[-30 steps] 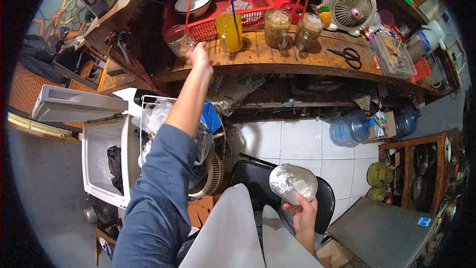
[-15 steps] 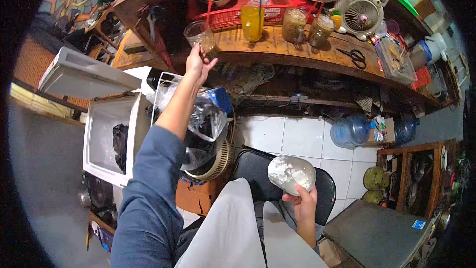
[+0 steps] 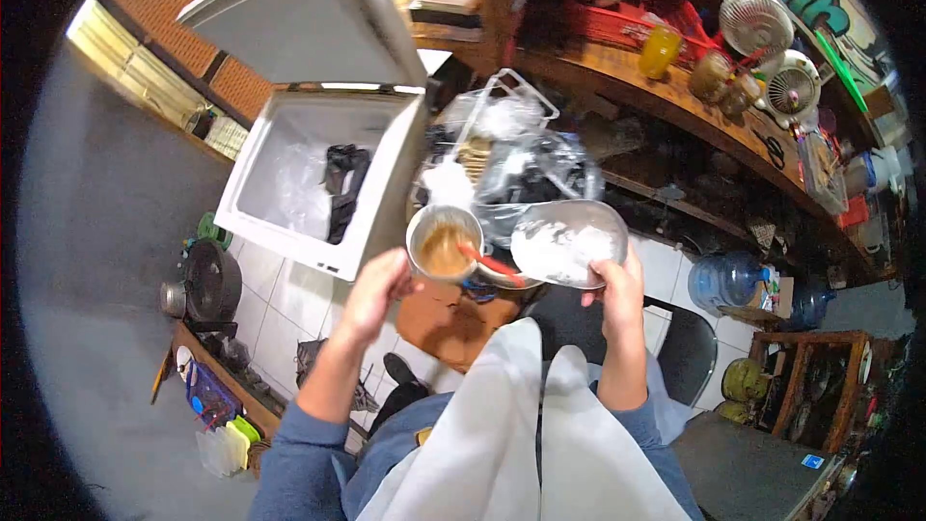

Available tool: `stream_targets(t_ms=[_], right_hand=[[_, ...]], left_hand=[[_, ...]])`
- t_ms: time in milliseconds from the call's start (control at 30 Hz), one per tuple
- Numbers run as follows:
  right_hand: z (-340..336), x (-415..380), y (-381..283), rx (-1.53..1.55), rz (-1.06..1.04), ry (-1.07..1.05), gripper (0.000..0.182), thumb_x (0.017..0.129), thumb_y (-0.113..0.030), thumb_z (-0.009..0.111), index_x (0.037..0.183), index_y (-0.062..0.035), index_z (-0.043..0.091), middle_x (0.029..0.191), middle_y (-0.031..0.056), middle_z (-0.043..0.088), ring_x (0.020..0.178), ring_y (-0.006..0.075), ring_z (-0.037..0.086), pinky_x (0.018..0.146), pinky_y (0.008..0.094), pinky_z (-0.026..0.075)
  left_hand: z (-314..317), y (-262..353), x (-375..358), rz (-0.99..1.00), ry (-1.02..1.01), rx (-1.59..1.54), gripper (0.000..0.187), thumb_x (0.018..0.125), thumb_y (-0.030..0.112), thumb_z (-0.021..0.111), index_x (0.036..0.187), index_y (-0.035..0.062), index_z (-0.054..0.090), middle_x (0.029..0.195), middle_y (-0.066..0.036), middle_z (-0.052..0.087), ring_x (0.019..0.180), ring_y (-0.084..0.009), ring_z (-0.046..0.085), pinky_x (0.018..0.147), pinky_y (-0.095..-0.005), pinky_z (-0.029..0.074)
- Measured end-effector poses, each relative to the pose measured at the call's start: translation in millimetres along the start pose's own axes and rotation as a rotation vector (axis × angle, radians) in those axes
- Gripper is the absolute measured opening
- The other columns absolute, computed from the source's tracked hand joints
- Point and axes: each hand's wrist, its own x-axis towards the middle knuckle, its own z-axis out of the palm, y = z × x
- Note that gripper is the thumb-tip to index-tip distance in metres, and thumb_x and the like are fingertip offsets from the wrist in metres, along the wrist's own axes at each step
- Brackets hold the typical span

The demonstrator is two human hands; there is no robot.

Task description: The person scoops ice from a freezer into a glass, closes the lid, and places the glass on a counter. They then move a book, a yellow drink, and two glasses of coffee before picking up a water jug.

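Note:
My left hand (image 3: 378, 291) is closed on a glass mug (image 3: 446, 265) of milky brown drink. It is seen nearly from above, with a red stick, a straw or a spoon handle (image 3: 497, 263), slanting out to the right. My right hand (image 3: 617, 294) grips the near right rim of an oval metal bowl (image 3: 526, 251), its thumb over the edge. White crushed ice (image 3: 569, 236) lies in the bowl. Mug and bowl are held close side by side in front of me, the bowl tilted slightly. Fingers beneath the bowl are partly hidden.
An open white chest freezer (image 3: 376, 217) at left holds plastic bags. Behind the mug are clear and black plastic bags (image 3: 540, 174). A wooden counter (image 3: 608, 63) at right bears a yellow drink (image 3: 660, 50), brown drinks, fans (image 3: 794, 87) and scissors (image 3: 770, 150). A black chair (image 3: 690, 357) stands near my knees.
My left hand has brought the mug from the counter edge down in front of me. My right hand has raised the bowl of ice beside it. The view has turned left.

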Motion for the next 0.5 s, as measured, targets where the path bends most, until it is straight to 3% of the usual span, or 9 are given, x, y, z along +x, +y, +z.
stream_targets(t_ms=[133, 200, 233, 267, 367, 400, 467, 500], right_hand=[[115, -30, 52, -0.122, 0.119, -0.097, 0.043, 0.066, -0.003, 0.041, 0.109, -0.0010, 0.037, 0.069, 0.0069, 0.050, 0.043, 0.0106, 0.045, 0.029, 0.0204, 0.035], [171, -45, 79, -0.202, 0.180, -0.130, 0.041, 0.067, -0.001, 0.040, 0.107, -0.0010, 0.038, 0.072, 0.0080, 0.050, 0.041, 0.0106, 0.044, 0.029, 0.0209, 0.036], [197, -49, 86, -0.274, 0.207, -0.214, 0.040, 0.067, -0.001, 0.040, 0.107, -0.0005, 0.039, 0.074, 0.0086, 0.050, 0.040, 0.0108, 0.043, 0.030, 0.0217, 0.036], [222, -56, 96, -0.334, 0.193, -0.185, 0.037, 0.067, 0.000, 0.039, 0.104, 0.0005, 0.040, 0.074, 0.0090, 0.050, 0.039, 0.0116, 0.044, 0.031, 0.0225, 0.037], [279, -73, 109, -0.498, 0.139, -0.248, 0.029, 0.067, 0.001, 0.037, 0.095, 0.0007, 0.042, 0.065, 0.0101, 0.051, 0.041, 0.0155, 0.049, 0.034, 0.0255, 0.040], [292, -76, 117, -0.497, 0.140, -0.259, 0.029, 0.067, 0.001, 0.037, 0.095, 0.0007, 0.042, 0.065, 0.0101, 0.051, 0.041, 0.0155, 0.049, 0.034, 0.0255, 0.040], [318, -79, 126, -0.869, -0.193, -0.224, 0.030, 0.066, 0.001, 0.037, 0.095, 0.0011, 0.041, 0.065, 0.0136, 0.053, 0.044, 0.0183, 0.053, 0.038, 0.0272, 0.042], [330, -81, 126, -0.915, -0.200, -0.202, 0.029, 0.065, 0.000, 0.039, 0.094, 0.0012, 0.042, 0.068, 0.0201, 0.054, 0.051, 0.0272, 0.055, 0.047, 0.0334, 0.044]], left_hand=[[-106, -50, -52, 0.029, 0.051, 0.142, 0.026, 0.082, 0.030, 0.039, 0.075, 0.0064, 0.047, 0.070, 0.003, 0.044, 0.067, -0.0059, 0.042, 0.066, -0.0250, 0.040], [-144, -52, -79, -0.080, 0.105, 0.008, 0.031, 0.083, 0.029, 0.038, 0.094, 0.0032, 0.051, 0.085, 0.001, 0.049, 0.082, -0.0080, 0.045, 0.071, -0.0249, 0.039], [-166, -60, -87, -0.088, 0.130, -0.005, 0.031, 0.083, 0.029, 0.038, 0.093, 0.0034, 0.051, 0.084, 0.001, 0.049, 0.081, -0.0076, 0.045, 0.070, -0.0250, 0.039], [-185, -63, -95, -0.098, 0.157, -0.013, 0.030, 0.083, 0.030, 0.038, 0.092, 0.0036, 0.051, 0.083, 0.002, 0.048, 0.080, -0.0072, 0.044, 0.070, -0.0250, 0.039], [-228, -50, -112, -0.170, 0.190, 0.011, 0.026, 0.083, 0.031, 0.036, 0.067, 0.0116, 0.040, 0.064, 0.005, 0.031, 0.061, -0.0046, 0.035, 0.069, -0.0263, 0.041], [-245, -52, -117, -0.169, 0.201, 0.011, 0.026, 0.083, 0.031, 0.036, 0.067, 0.0116, 0.040, 0.064, 0.005, 0.031, 0.061, -0.0046, 0.035, 0.069, -0.0263, 0.041], [-276, -63, -119, -0.160, 0.170, -0.027, 0.030, 0.082, 0.031, 0.039, 0.091, 0.0056, 0.051, 0.079, 0.004, 0.047, 0.075, -0.0060, 0.043, 0.069, -0.0243, 0.038], [-289, -67, -118, -0.155, 0.167, -0.029, 0.031, 0.082, 0.031, 0.039, 0.092, 0.0049, 0.051, 0.079, 0.003, 0.047, 0.076, -0.0060, 0.043, 0.069, -0.0247, 0.038]])
